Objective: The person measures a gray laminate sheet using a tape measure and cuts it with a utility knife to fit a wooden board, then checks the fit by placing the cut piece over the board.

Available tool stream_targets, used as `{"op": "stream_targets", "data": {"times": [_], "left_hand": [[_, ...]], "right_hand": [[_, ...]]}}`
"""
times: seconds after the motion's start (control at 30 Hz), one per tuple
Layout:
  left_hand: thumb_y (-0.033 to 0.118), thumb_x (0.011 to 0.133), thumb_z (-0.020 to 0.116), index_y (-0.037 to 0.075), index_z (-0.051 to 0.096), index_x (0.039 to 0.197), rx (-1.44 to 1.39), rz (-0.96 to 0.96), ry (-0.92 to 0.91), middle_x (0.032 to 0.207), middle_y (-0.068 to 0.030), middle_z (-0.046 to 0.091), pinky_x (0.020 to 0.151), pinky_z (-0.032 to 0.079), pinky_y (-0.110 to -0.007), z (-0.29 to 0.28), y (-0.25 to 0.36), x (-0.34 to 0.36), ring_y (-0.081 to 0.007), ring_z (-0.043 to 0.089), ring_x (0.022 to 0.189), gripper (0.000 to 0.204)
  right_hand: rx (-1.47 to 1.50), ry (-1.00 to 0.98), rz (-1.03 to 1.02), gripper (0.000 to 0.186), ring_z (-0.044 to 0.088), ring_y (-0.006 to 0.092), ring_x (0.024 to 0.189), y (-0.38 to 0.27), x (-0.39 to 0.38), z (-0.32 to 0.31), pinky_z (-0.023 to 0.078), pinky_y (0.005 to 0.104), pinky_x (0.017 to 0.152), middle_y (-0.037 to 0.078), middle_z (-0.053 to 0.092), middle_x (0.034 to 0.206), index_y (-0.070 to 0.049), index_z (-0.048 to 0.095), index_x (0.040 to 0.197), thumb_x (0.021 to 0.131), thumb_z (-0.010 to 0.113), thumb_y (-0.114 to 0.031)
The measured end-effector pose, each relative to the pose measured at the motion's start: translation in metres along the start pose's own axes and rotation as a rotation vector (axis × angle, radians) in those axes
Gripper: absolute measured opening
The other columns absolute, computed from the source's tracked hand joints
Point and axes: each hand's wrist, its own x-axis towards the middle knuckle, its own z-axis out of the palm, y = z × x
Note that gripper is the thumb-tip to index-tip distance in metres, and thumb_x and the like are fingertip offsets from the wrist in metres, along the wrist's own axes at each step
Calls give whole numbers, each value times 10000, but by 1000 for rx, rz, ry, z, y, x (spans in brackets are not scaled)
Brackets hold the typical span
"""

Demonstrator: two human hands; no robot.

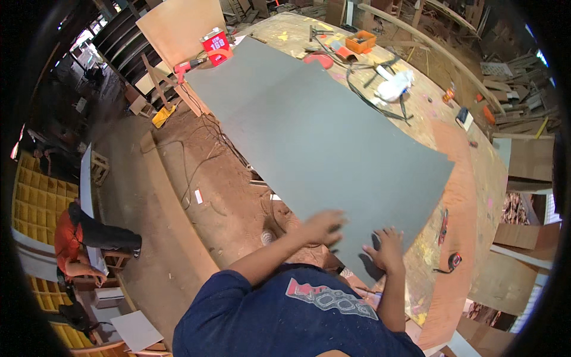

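Note:
A large grey sheet [321,137] lies across the worktable, its near end in front of my body. My right hand [388,249] rests on the sheet close to its near right edge, fingers spread and a dark shadow beside the thumb. Over the sheet's near left edge is my left hand [324,227], slightly blurred, with its fingers apart and nothing visible in them. Whether the left hand touches the sheet I cannot tell.
Right of the sheet on the worktable [428,262] lie a tape measure [455,260] and a red-handled tool [444,226]. Farther off are a white cloth [395,86], black strips, an orange box [360,41], a red can [216,46] and a red heat gun [185,69]. Another person [77,238] works at left.

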Motion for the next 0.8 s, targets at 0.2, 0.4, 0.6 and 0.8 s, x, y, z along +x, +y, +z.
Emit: {"op": "stream_targets", "data": {"times": [0.2,0.4,0.6,0.8], "left_hand": [[242,856,821,-43,612,1292,269,-461,1374,1289,-228,599,1015,483,-478,-254,-182,-61,-350,570,1217,561],[96,956,749,-35,707,1148,-427,-370,979,951,-82,753,774,588,-312,-309,-247,-75,-180,720,834,236],[11,833,764,36,748,1144,-84,157,856,1027,-136,762,822,600,-374,-324,-118,-62,-266,741,905,312],[-36,811,747,21,743,1160,-97,351,709,1070,-142,763,825,606,-397,-352,-95,-60,-312,743,931,354]], "right_hand": [[-114,-116,355,663,351,403,1534,-17,8,19,175,642,1265,214,486,1580,-136,677,1367,840,819,-512],[-170,-45,541,678,450,406,1459,-50,39,50,324,523,1237,257,530,1518,-82,696,1314,821,844,-524],[-156,-78,705,628,534,412,1380,-42,71,67,421,465,1173,223,647,1395,-34,754,1185,790,867,-509],[-70,236,675,553,673,397,1204,-57,163,29,517,476,1039,231,719,1256,-1,708,1232,878,813,-412]]}}
